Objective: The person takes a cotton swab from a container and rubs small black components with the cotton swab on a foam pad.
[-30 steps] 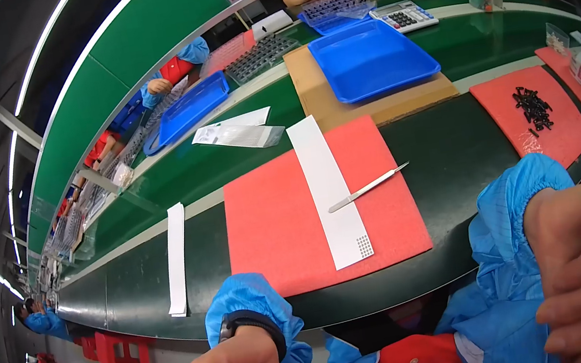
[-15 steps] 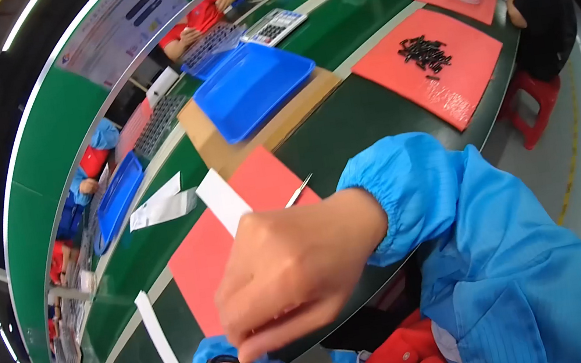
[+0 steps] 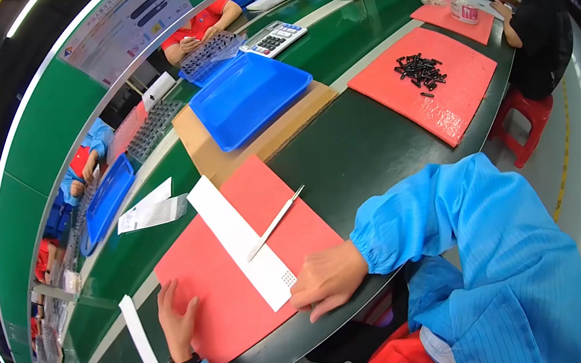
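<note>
My left hand is at the left edge of the red mat, fingers and thumb apart, with nothing in it. My right hand is closed, knuckles up, at the mat's near right edge beside the lower end of a white paper strip. What its curled fingers hold, if anything, is hidden. Near that end the strip bears a small grid of dark dots. A slim, silvery scalpel-like tool lies slantwise across the strip and mat, its pointed end away from me.
Beyond the mat a blue tray rests on cardboard. Black pieces lie heaped on another red mat. At left are a white strip and a packet. A person in black sits at right.
Both hands were close together near my body; they have moved apart and down to the mat. The left has opened out at its left edge, and the strip and tool are now uncovered.
</note>
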The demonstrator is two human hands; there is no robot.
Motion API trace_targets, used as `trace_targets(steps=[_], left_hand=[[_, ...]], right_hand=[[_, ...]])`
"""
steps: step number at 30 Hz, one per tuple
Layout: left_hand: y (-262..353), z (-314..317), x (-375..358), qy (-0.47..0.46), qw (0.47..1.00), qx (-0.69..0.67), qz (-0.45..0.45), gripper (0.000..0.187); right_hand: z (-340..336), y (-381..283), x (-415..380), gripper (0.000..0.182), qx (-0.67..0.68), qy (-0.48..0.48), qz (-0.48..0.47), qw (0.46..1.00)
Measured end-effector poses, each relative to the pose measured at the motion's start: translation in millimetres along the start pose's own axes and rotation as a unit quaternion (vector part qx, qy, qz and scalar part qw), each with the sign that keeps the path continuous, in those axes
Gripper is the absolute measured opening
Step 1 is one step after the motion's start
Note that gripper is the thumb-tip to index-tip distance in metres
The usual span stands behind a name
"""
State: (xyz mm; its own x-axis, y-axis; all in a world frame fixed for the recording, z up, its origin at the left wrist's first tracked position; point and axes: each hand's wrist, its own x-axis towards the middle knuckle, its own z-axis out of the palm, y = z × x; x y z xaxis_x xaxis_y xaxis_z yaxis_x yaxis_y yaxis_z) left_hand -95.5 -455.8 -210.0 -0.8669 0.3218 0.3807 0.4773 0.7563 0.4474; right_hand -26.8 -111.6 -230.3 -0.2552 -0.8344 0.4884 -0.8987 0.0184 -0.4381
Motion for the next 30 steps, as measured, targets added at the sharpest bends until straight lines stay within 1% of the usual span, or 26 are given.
trace_targets(steps=[1,2,6,9,11,13,14,15,16,18,19,20,21,23,24,27,28,30], left_hand=[[-4,4,-4,-0.028,0.999,-0.034,-0.028,0.045],[-7,8,-7,-0.031,0.998,-0.037,-0.031,0.045],[0,9,-6,-0.06,0.996,-0.053,-0.026,0.048],[6,13,-6,-0.073,0.997,-0.024,-0.011,0.049],[-3,18,-8,-0.063,0.998,-0.015,-0.004,0.049],[19,11,-7,-0.03,0.999,0.018,0.017,0.047],[40,6,-1,-0.036,0.998,0.023,0.047,0.045],[61,0,5,-0.081,0.995,-0.005,0.06,0.045],[82,-4,13,-0.125,0.988,-0.045,0.084,0.045],[115,-6,27,-0.226,0.95,-0.102,0.187,0.044],[131,4,31,-0.249,0.931,-0.117,0.241,0.042],[140,16,36,-0.272,0.906,-0.131,0.296,0.041],[146,29,40,-0.28,0.904,-0.127,0.296,0.041],[153,55,48,-0.283,0.835,-0.104,0.46,0.038],[152,65,48,-0.29,0.83,-0.111,0.464,0.038],[135,88,41,-0.223,0.842,-0.22,0.44,0.035],[132,93,38,-0.227,0.842,-0.225,0.435,0.035],[127,99,33,-0.185,0.856,-0.252,0.411,0.037]], right_hand=[[4,2,-7,0.019,0.054,0.018,0.013,0.998],[7,4,-12,0.019,0.057,0.016,0.016,0.998],[-1,8,-16,0.019,0.024,0.025,0.021,0.999],[-10,12,-25,0.02,-0.014,0.029,0.027,0.999],[-14,12,-27,0.02,-0.028,0.048,0.019,0.998],[-17,-3,-22,0.021,-0.033,0.05,0.031,0.998],[-17,-10,-18,0.022,-0.005,0.011,0.015,1.0],[-18,-10,-10,0.022,0.009,-0.029,0.003,1.0],[-13,-5,2,0.022,0.029,-0.024,-0.023,0.999],[-8,0,12,0.023,0.041,-0.079,-0.033,0.995],[-7,2,10,0.023,0.042,-0.109,-0.032,0.993],[-1,7,10,0.023,0.045,-0.103,-0.032,0.993],[8,13,9,0.021,0.045,-0.032,-0.071,0.996],[23,22,2,0.018,0.036,0.115,-0.135,0.983],[24,22,-1,0.018,0.035,0.123,-0.125,0.984],[18,19,-1,0.013,0.112,0.067,-0.07,0.989],[18,18,-1,0.013,0.119,0.069,-0.065,0.988],[17,17,0,0.009,0.199,0.071,-0.002,0.977]])
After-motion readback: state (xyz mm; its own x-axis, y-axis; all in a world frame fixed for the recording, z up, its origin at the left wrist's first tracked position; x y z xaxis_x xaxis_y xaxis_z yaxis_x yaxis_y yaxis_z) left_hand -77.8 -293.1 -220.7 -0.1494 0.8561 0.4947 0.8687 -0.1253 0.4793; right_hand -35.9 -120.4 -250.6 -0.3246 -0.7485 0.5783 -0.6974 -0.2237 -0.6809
